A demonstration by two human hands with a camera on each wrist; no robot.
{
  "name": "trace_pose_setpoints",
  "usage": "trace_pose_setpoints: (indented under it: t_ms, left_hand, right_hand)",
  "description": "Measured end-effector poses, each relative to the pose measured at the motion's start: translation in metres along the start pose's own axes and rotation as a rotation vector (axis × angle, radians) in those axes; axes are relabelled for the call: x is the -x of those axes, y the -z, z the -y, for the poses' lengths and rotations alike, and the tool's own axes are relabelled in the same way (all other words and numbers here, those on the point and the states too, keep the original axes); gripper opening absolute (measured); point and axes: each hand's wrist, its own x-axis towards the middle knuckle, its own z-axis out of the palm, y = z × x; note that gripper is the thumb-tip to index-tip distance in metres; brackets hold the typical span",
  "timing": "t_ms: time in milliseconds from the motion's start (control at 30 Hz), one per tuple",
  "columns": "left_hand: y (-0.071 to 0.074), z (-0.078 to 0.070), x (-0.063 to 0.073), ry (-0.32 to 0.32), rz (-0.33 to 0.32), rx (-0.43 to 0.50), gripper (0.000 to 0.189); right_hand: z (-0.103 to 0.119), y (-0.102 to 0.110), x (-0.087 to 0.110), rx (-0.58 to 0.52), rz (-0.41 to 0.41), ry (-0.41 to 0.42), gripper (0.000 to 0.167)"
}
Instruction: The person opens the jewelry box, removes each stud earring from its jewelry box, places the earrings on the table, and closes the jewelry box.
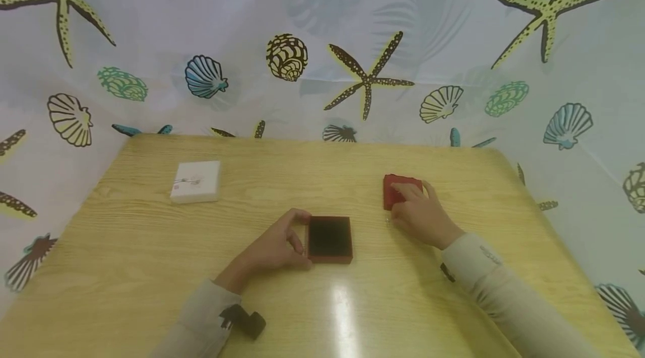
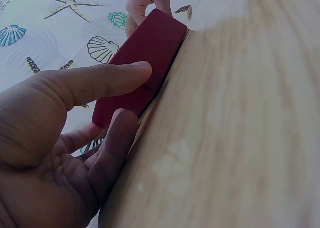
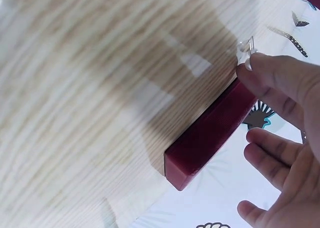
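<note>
A small dark red box with a black inside lies on the table in front of me. My left hand holds it at its left side, with the thumb against the red wall in the left wrist view. Further right lies a second red piece, shaped like a box lid. My right hand is over its near right part. Between thumb and forefinger, the right hand pinches a small clear, shiny piece, too small to name; its other fingers are spread apart.
A white square box with a faint print stands at the left back of the wooden table. A cloth printed with shells and starfish hangs behind and along both sides.
</note>
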Motion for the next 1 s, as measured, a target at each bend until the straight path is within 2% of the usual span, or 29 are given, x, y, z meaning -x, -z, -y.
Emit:
trace_pose_setpoints:
  t_ms: [200, 533, 733, 867, 1000]
  left_hand:
    - [0.001, 0.000, 0.000, -0.001, -0.010, -0.005, 0.088]
    - [0.000, 0.002, -0.001, 0.004, -0.010, 0.002, 0.089]
    - [-0.001, 0.001, -0.001, 0.015, -0.021, 0.009, 0.090]
    - [-0.001, 0.001, -0.001, 0.004, -0.020, 0.000, 0.089]
    - [-0.001, 0.000, -0.001, 0.001, -0.014, -0.011, 0.088]
  right_hand:
    - [0.000, -0.002, -0.001, 0.021, -0.026, 0.005, 0.007]
    - [-0.001, -0.002, 0.000, 0.031, 0.013, -0.025, 0.008]
    - [-0.007, 0.004, -0.005, -0.007, -0.029, -0.037, 0.008]
    - [-0.014, 0.013, -0.011, -0.016, -0.049, -0.029, 0.022]
    - [-0.023, 0.022, -0.019, -0.031, -0.037, -0.030, 0.028]
